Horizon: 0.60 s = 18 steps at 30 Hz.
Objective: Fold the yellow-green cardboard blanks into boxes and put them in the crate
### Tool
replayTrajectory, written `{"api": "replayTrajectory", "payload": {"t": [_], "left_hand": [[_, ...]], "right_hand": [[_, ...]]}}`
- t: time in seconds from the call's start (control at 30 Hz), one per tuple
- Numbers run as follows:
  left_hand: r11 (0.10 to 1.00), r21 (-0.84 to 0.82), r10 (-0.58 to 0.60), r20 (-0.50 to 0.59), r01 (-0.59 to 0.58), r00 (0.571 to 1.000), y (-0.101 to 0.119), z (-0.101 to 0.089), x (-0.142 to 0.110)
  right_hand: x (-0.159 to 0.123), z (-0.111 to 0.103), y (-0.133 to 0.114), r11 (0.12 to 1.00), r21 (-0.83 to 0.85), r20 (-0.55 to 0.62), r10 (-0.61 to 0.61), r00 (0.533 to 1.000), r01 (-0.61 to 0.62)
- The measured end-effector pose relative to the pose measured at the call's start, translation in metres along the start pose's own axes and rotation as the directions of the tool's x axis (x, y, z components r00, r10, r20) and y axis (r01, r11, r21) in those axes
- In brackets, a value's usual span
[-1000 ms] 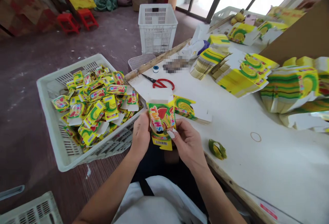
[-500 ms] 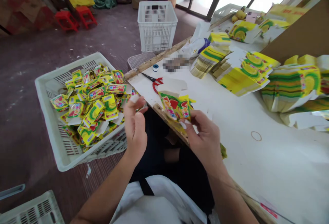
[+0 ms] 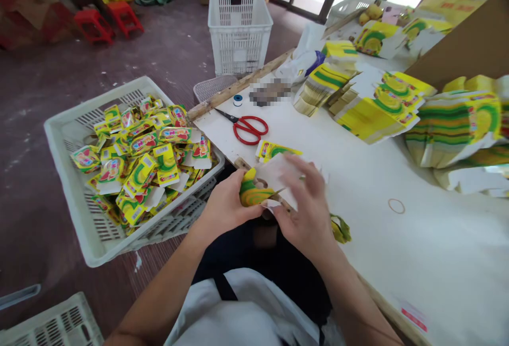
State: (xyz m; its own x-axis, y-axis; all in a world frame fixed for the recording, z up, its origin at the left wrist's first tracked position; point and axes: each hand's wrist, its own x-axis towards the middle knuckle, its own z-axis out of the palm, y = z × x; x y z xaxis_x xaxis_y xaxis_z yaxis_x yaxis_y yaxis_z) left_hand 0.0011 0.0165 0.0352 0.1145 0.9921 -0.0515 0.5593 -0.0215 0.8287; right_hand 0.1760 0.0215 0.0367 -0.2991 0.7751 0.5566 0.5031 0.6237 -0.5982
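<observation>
A small yellow-and-green carton [image 3: 252, 189] is squeezed open into a tube above the table's front edge, its end showing an opening. My left hand [image 3: 225, 203] is closed round its left side. My right hand [image 3: 308, 211] is at its right end, thumb against a white flap, fingers over the white inner panel; those fingers are smeared by motion. Just behind, a flat printed carton [image 3: 274, 150] lies on the white table [image 3: 369, 229]. Red-handled scissors [image 3: 248, 130] rest beyond it. A crumpled green-yellow piece [image 3: 341, 229] sits by my right wrist.
At the left, a white crate [image 3: 89, 250] holds many filled cartons [image 3: 145, 144]. Stacks of flat cartons [image 3: 369, 118] line the table's back, near a tape roll [image 3: 237, 100]. A rubber band [image 3: 396, 206] lies at right. Another crate [image 3: 240, 33] and red stools [image 3: 93, 25] stand behind.
My left hand, open beside the crate before, has moved right and taken hold of the carton. The flattened carton is now spread open. The scissors show fully, and the view has shifted slightly.
</observation>
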Motion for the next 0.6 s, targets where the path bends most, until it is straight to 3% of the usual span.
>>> {"api": "replayTrajectory", "payload": {"t": [0.07, 0.1, 0.17, 0.23, 0.33, 0.47, 0.6], "left_hand": [[1.000, -0.015, 0.009, -0.011, -0.009, 1.000, 0.003, 0.004, -0.003], [1.000, -0.019, 0.013, -0.015, -0.014, 1.000, 0.004, 0.006, -0.004], [1.000, -0.013, 0.024, -0.011, -0.024, 1.000, 0.005, 0.008, -0.006], [1.000, 0.005, 0.028, -0.012, -0.028, 1.000, 0.004, 0.009, -0.007], [0.999, -0.038, 0.010, -0.015, -0.010, 1.000, 0.003, 0.010, -0.008], [0.991, -0.132, -0.030, -0.010, 0.029, 0.999, 0.007, 0.013, -0.010], [0.989, -0.140, -0.055, -0.002, 0.054, 0.998, 0.012, 0.014, -0.009]], "right_hand": [[-0.002, 0.005, 0.002, 0.966, 0.164, -0.094, 0.218, 0.971, -0.200], [-0.003, 0.008, 0.003, 0.912, 0.278, -0.078, 0.335, 0.939, -0.302], [-0.004, 0.015, 0.005, 0.727, 0.499, 0.075, 0.506, 0.859, -0.472], [-0.004, 0.020, 0.005, 0.516, 0.649, 0.235, 0.564, 0.792, -0.559], [-0.002, 0.022, 0.001, 0.350, 0.753, 0.285, 0.589, 0.756, -0.557], [0.003, 0.023, -0.010, 0.291, 0.813, 0.236, 0.628, 0.742, -0.504], [0.005, 0.026, -0.019, 0.181, 0.854, 0.287, 0.620, 0.731, -0.488]]}}
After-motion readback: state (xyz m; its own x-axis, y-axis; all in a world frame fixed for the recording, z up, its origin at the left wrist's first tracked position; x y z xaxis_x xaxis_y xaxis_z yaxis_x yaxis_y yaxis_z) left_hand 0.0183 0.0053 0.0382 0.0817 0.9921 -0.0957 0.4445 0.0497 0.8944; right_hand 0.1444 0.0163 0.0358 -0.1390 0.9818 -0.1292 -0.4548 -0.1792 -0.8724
